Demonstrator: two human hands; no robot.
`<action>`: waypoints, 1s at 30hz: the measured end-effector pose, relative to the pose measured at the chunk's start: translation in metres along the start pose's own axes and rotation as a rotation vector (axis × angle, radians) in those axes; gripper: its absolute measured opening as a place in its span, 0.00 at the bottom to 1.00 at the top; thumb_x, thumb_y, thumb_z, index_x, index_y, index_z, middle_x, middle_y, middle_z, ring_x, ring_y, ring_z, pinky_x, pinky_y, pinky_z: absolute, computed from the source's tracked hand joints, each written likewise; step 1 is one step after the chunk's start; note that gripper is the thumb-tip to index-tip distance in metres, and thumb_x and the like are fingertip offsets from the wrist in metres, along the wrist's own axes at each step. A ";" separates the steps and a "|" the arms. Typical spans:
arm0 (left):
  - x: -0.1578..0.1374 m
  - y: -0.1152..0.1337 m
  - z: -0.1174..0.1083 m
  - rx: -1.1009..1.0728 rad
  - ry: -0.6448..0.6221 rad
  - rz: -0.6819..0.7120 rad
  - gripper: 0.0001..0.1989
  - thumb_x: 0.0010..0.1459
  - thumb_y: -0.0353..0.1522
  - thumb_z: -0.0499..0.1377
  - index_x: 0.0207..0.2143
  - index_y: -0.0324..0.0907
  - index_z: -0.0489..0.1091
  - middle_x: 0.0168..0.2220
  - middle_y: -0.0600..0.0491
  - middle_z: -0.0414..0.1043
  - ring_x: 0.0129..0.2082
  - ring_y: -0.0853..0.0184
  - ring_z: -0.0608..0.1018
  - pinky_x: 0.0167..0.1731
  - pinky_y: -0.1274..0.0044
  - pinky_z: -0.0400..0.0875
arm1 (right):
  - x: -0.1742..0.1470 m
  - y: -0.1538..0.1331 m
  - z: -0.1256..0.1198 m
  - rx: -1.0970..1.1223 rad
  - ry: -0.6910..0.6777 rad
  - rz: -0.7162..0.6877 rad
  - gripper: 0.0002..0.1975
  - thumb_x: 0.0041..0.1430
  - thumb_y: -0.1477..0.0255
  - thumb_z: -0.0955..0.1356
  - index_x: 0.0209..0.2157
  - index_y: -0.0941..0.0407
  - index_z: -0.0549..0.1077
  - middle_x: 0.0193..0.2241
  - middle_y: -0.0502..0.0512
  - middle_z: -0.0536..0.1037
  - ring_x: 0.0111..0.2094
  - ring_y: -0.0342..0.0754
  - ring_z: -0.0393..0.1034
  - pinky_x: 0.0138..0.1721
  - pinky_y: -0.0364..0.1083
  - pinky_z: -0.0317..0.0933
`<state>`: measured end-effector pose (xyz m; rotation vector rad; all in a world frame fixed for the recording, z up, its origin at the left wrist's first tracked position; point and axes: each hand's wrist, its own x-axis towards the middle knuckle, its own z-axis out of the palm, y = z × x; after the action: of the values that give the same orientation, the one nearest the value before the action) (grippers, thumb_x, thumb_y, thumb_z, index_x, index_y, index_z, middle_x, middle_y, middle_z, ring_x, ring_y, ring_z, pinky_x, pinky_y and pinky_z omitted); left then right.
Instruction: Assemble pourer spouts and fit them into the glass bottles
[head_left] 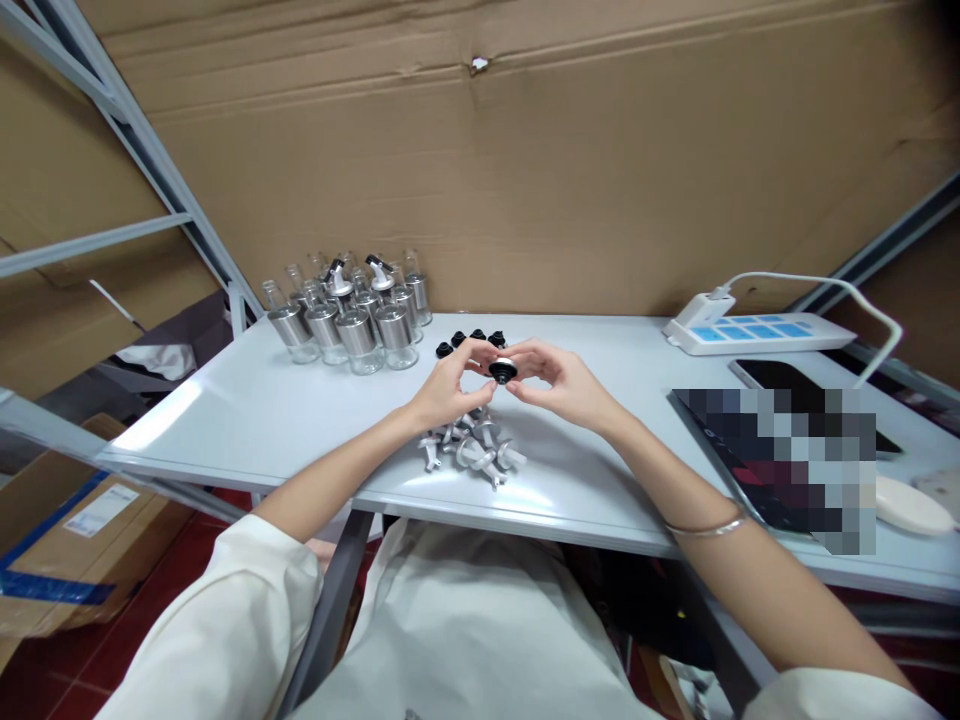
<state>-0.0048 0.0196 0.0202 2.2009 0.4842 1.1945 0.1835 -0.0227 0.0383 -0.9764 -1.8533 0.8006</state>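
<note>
My left hand (455,385) and my right hand (561,385) meet over the middle of the table, fingertips closed on a bottle pourer stopper (503,371) with ribbed black rings and a silver rim. Just behind my fingers lie several black stoppers (445,350), partly hidden by my left hand. Nearer to me, below my hands, is a loose pile of silver-grey pourer spouts (475,454). At the back left, several glass bottles (360,345) with steel sleeves stand upright close together. Two pourer tops with black flaps (381,272) show among them.
On the right of the white table (247,420) are a power strip (765,335) with a white cable, a dark phone (787,385), a partly blurred dark flat object (757,470) and a cream oval object (911,507). Cardboard (562,180) walls the back. A metal frame (142,140) rises at left.
</note>
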 end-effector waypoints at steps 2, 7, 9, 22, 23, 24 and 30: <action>0.001 -0.001 0.000 0.041 0.028 0.035 0.14 0.51 0.28 0.58 0.41 0.40 0.63 0.39 0.50 0.69 0.40 0.69 0.73 0.40 0.76 0.70 | 0.000 0.002 0.000 -0.008 0.019 0.005 0.18 0.49 0.65 0.71 0.42 0.54 0.67 0.39 0.56 0.77 0.37 0.48 0.72 0.44 0.50 0.64; 0.002 0.002 -0.002 0.142 0.019 0.132 0.10 0.52 0.27 0.58 0.39 0.39 0.65 0.38 0.50 0.69 0.40 0.69 0.72 0.38 0.77 0.70 | 0.001 0.009 0.001 -0.035 0.043 0.019 0.20 0.47 0.60 0.72 0.37 0.52 0.62 0.35 0.53 0.76 0.36 0.50 0.73 0.42 0.51 0.65; 0.003 0.003 -0.003 0.147 0.014 0.137 0.10 0.52 0.26 0.58 0.39 0.39 0.65 0.38 0.50 0.68 0.40 0.69 0.72 0.38 0.77 0.71 | 0.000 0.009 0.001 -0.052 0.051 0.017 0.19 0.47 0.60 0.72 0.35 0.52 0.62 0.34 0.53 0.76 0.37 0.51 0.74 0.42 0.51 0.64; 0.002 -0.001 -0.005 0.164 -0.047 0.149 0.13 0.53 0.29 0.61 0.41 0.40 0.64 0.39 0.50 0.68 0.40 0.68 0.72 0.38 0.75 0.71 | -0.001 0.008 -0.001 -0.022 0.020 0.035 0.19 0.47 0.60 0.72 0.32 0.52 0.61 0.36 0.58 0.77 0.47 0.58 0.72 0.44 0.53 0.64; 0.002 -0.001 -0.005 0.170 -0.049 0.156 0.13 0.53 0.29 0.61 0.41 0.40 0.64 0.39 0.50 0.67 0.40 0.68 0.72 0.38 0.75 0.71 | -0.001 0.008 -0.001 -0.009 0.015 0.040 0.19 0.47 0.60 0.72 0.32 0.52 0.60 0.36 0.58 0.77 0.47 0.58 0.72 0.44 0.53 0.64; 0.003 -0.001 -0.005 0.174 -0.048 0.164 0.13 0.52 0.28 0.61 0.41 0.40 0.64 0.38 0.50 0.67 0.40 0.68 0.72 0.38 0.75 0.71 | -0.001 0.008 -0.001 0.006 0.011 0.043 0.19 0.47 0.61 0.72 0.32 0.52 0.60 0.36 0.57 0.77 0.46 0.58 0.72 0.44 0.53 0.65; 0.003 -0.002 -0.005 0.209 -0.029 0.216 0.08 0.57 0.28 0.58 0.39 0.40 0.64 0.38 0.50 0.68 0.39 0.69 0.72 0.38 0.76 0.71 | 0.001 0.010 -0.002 0.103 -0.030 0.008 0.17 0.48 0.65 0.72 0.34 0.52 0.61 0.35 0.53 0.74 0.42 0.53 0.73 0.44 0.52 0.64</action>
<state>-0.0074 0.0243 0.0227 2.4975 0.3807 1.2689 0.1880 -0.0164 0.0314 -0.9125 -1.8156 0.9104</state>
